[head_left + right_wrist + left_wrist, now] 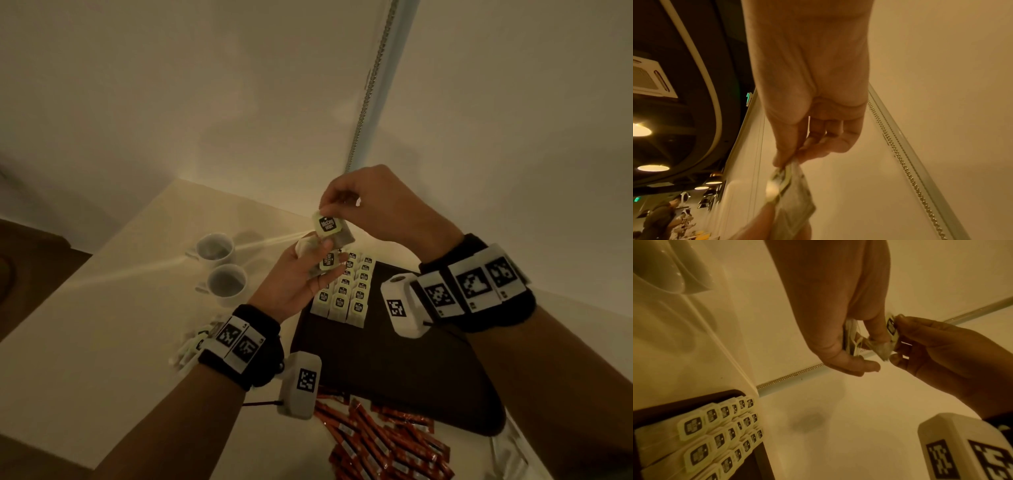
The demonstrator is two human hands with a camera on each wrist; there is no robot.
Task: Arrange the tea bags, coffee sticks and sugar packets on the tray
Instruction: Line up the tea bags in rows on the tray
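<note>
My right hand (pixel 330 214) pinches the green tag of a tea bag (pixel 329 228) and holds it up above the tray's far left corner. Just below it, my left hand (pixel 318 262) is palm up with its fingers curled round a small bunch of tea bags (pixel 327 265). In the left wrist view that bunch (pixel 851 337) sits in the left hand (pixel 838 344), and the right hand (pixel 920 344) pinches the single bag (pixel 891 327). The right wrist view shows the pinched bag (pixel 791 178) hanging down. Three rows of tea bags (pixel 346 294) lie on the dark tray (pixel 383 370).
Two white cups (pixel 222 267) stand left of the tray. Loose tea bags (pixel 190 346) lie under my left wrist. A pile of red coffee sticks (pixel 380 442) lies at the tray's near edge. The wall stands close behind the table.
</note>
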